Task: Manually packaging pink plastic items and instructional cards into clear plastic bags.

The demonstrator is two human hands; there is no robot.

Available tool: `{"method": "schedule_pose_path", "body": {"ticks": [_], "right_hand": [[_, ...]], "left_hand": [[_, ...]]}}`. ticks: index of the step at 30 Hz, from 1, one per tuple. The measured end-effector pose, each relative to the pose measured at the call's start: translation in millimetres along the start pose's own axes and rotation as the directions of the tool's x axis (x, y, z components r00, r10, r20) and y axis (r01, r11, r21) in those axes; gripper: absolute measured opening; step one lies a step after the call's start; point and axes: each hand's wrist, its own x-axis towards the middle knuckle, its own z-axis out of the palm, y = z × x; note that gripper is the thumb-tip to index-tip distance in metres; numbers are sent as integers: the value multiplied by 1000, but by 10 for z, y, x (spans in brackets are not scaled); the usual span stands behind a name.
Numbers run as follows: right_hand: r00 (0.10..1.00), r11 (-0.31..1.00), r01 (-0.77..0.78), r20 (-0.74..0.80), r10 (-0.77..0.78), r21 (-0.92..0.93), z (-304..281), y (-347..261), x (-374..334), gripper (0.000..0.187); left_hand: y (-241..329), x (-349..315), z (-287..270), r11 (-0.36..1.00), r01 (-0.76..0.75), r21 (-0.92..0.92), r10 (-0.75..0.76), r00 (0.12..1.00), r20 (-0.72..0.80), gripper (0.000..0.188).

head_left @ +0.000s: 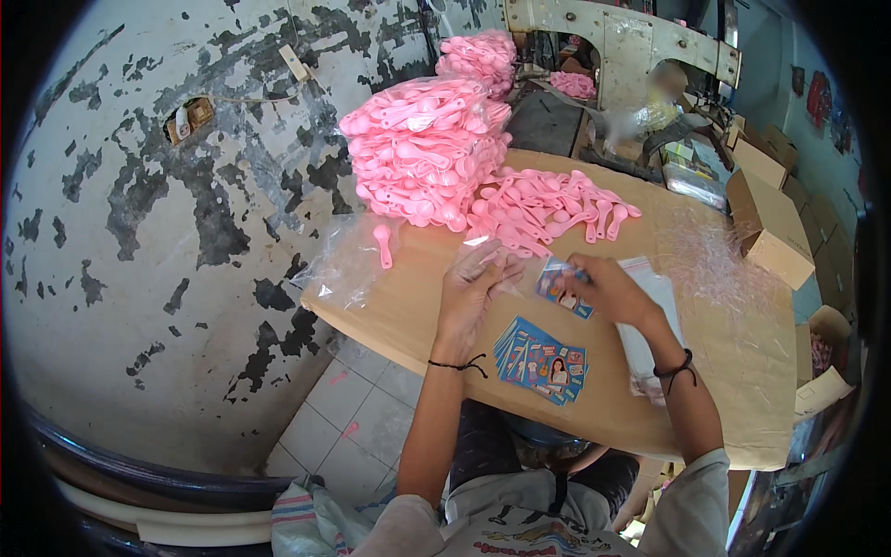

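Observation:
My left hand (473,292) is closed on a small clear plastic bag (506,280) in front of the pink pile. Just to the right, my right hand (610,290) pinches a blue printed card (563,286), held close to the bag. Below and between the hands, a fanned stack of similar blue cards (543,364) lies on the brown-covered table (445,320). Beside my right wrist is a stack of flat white or clear bags (650,320). Loose pink plastic spoons (552,204) spread out beyond both hands.
Tall clear bags packed with pink spoons (418,158) stand at the far left. One spoon (383,246) lies by a crumpled clear bag (343,265). Thin clear plastic strips (710,260) and an open cardboard box (770,227) are at right. Another person (659,107) is beyond the table.

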Motion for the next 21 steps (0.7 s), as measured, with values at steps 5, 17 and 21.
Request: {"method": "schedule_pose_path", "body": {"ticks": [5,17,21], "right_hand": [[986,991,76,-158,-58,109,-353,-124,303,28],[923,938,242,-359,-143,249,-706,-228,334,23],[969,984,119,-232,-86,134,-865,-161,250,25]], "left_hand": [[180,331,234,990,-140,30,142,987,-82,40],[570,1025,1042,956,-267,122,224,933,282,28],[386,1143,1014,938,-236,253,148,935,323,29]]}}
